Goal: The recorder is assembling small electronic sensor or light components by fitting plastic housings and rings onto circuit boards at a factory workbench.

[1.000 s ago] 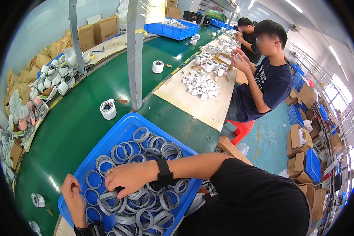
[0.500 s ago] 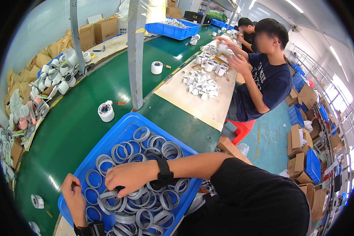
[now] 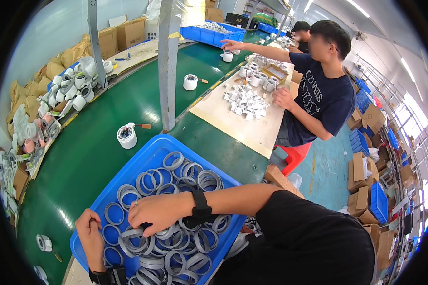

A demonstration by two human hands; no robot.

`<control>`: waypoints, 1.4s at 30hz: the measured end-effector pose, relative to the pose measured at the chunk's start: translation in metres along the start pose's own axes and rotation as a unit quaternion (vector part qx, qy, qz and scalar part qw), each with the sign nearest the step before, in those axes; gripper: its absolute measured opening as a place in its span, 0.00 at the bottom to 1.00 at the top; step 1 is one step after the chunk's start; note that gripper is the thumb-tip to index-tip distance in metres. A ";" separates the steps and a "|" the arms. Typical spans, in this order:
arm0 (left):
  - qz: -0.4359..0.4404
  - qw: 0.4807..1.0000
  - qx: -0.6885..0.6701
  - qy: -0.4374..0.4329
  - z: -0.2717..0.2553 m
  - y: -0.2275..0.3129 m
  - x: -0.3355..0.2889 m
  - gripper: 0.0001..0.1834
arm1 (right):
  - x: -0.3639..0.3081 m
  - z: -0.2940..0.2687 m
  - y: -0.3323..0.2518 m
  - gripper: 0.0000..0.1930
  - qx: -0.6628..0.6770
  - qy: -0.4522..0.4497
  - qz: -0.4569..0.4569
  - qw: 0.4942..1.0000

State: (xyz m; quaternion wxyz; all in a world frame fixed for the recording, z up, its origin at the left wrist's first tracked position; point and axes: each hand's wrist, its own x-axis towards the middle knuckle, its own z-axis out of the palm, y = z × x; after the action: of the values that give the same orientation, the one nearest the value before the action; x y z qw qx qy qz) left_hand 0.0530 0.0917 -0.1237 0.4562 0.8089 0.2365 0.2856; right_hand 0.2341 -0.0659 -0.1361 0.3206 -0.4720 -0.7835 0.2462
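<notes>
A blue tray (image 3: 152, 146) in front of me holds a heap of grey rings (image 3: 175, 261). My right hand (image 3: 161, 213) rests over the rings with its fingers curled down, a small dark thing partly showing under them. By the tray's left wall is my left hand (image 3: 89, 232), fingers bent in toward the thumb, with a dark spot at the fingertips. What either hand holds, if anything, is hidden. A white round housing (image 3: 126, 136) with a short brown-tipped lead stands on the green conveyor (image 3: 95, 152) beyond the tray.
A grey post (image 3: 168, 71) rises behind the tray. Another white housing (image 3: 190, 82) is farther along the conveyor. On the right, a co-worker (image 3: 314, 90) sits at a board (image 3: 223, 121) with a pile of white pieces (image 3: 246, 102). White parts (image 3: 71, 85) crowd the left shelf.
The co-worker's raised hands have parted: one arm now stretches over the conveyor toward a white part, the other hand is lowered to the board. My own hands have hardly moved.
</notes>
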 end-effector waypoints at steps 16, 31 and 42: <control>0.000 1.000 0.007 -0.013 0.000 0.001 0.000 0.08 | -0.001 -0.002 0.000 0.13 -0.002 -0.003 -0.006 1.000; 0.059 0.996 0.059 0.002 0.000 -0.007 0.002 0.08 | 0.001 -0.002 -0.002 0.13 -0.009 -0.011 0.006 1.000; 0.036 0.999 0.036 -0.013 0.002 0.001 0.002 0.07 | 0.000 -0.004 -0.003 0.13 -0.011 -0.019 0.010 1.000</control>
State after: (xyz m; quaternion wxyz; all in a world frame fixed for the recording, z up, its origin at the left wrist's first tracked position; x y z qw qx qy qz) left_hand 0.0555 0.0912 -0.1227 0.4195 0.8366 0.2108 0.2824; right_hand 0.2355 -0.0669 -0.1318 0.2982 -0.4782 -0.7874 0.2498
